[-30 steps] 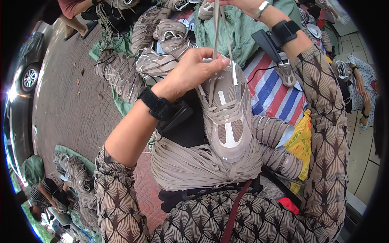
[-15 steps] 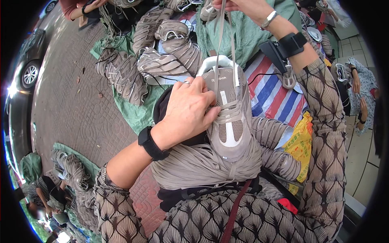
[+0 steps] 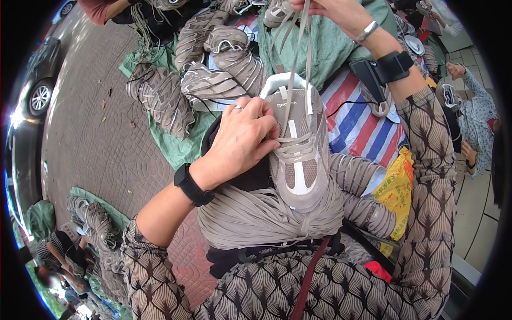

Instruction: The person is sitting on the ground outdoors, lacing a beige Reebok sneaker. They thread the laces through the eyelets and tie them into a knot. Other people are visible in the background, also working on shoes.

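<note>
A grey-beige sneaker (image 3: 306, 189) with a white stripe down its tongue lies toe toward me on a thick bundle of flat grey laces (image 3: 245, 218) on my lap. My left hand (image 3: 242, 136) is closed at its left edge, thumb and forefinger beside the crossed lace rows; what the other fingers touch is hidden. Up at the top of the view, my right hand (image 3: 336, 15) pinches a flat grey shoelace (image 3: 308, 50) and holds it stretched above the shoe. The lace's strands run down to the eyelets, and a loose end hangs to the left.
Lace-wrapped sneakers (image 3: 224, 82) lie in several bundles on green sacking ahead; more bundles (image 3: 368, 210) sit at my right by a yellow bag (image 3: 397, 186). Striped sheeting (image 3: 362, 128) spreads beyond. A dark car (image 3: 37, 90) stands at left. Other people work at both sides.
My right hand has moved a little right, drawing the lace with it. My left hand has slid slightly left, off the lace rows toward the shoe's edge.
</note>
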`<state>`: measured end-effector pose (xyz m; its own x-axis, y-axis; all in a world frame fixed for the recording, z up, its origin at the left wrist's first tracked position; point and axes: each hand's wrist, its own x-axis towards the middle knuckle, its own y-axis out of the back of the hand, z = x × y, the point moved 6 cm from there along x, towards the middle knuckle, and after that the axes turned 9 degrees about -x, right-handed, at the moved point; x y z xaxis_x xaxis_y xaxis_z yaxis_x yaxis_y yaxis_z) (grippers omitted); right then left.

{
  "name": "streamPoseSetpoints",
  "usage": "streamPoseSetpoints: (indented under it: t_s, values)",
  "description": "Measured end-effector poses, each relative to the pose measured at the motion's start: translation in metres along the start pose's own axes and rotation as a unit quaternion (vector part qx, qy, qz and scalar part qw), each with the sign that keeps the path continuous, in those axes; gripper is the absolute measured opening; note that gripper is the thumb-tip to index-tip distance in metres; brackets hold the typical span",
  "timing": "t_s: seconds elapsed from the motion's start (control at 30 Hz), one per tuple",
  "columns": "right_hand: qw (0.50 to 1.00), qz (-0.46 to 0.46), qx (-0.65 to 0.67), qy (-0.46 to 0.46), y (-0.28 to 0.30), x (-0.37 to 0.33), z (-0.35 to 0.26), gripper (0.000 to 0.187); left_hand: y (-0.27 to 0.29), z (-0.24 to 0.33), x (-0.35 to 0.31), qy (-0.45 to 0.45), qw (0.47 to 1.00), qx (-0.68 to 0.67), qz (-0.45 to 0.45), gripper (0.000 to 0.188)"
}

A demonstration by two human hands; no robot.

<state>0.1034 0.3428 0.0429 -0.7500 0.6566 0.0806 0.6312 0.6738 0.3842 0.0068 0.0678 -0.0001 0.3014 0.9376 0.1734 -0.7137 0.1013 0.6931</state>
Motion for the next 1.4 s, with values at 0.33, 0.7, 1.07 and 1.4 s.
streamPoseSetpoints:
  t_s: [0.33, 0.7, 1.07, 1.4]
  values:
    - [0.998, 0.054, -0.012, -0.039, 0.012, 0.015, -0.021, 0.033, 0.007, -0.01, 0.019, 0.031, 0.997, -0.059, 0.047, 0.024]
    - [0.999, 0.034, -0.022, -0.031, 0.005, 0.01, -0.021, 0.033, -0.018, 0.019, 0.012, -0.095, 0.975, 0.201, 0.023, 0.023]
    - [1.0, 0.022, -0.001, -0.003, -0.005, 0.008, -0.03, 0.032, -0.033, 0.017, 0.018, 0.019, 0.994, -0.088, 0.058, 0.016]
    - [0.996, 0.047, -0.078, 0.0, 0.022, 0.013, -0.014, 0.032, 0.004, 0.011, 0.002, -0.032, 0.992, 0.0, 0.122, 0.032]
